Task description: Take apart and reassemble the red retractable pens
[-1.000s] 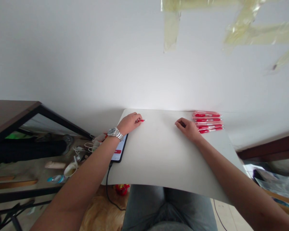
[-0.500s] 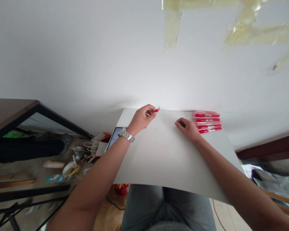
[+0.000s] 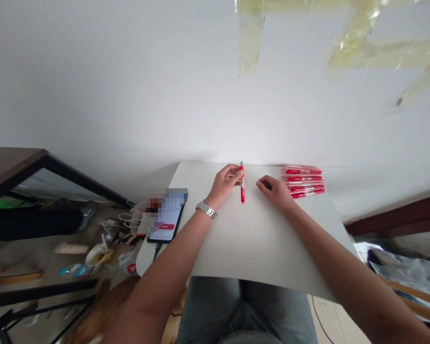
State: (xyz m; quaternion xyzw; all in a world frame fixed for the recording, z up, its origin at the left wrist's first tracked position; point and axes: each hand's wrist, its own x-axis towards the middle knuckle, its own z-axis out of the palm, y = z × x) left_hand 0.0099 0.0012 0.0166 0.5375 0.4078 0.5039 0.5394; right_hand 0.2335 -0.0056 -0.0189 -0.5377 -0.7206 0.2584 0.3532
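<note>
A red pen with a silvery tip stands nearly upright in the picture, pinched between the thumb and fingers of my left hand. A metal-banded watch circles my left wrist. To the right, my right hand rests on the white table with its fingers loosely curled; I see nothing in them. Just beyond it lies a row of several red pens in clear wrapping, partly hidden by this hand.
A phone, partly pixelated, lies at the table's left side with a cable attached. The wall meets the table's far edge. Left on the floor are a cup and a bottle. A dark-framed desk stands left.
My left hand has moved right and turned, bringing the pen from mostly hidden to fully in sight and upright. The view has shifted slightly, showing more phone. My right hand stays by the wrapped pens.
</note>
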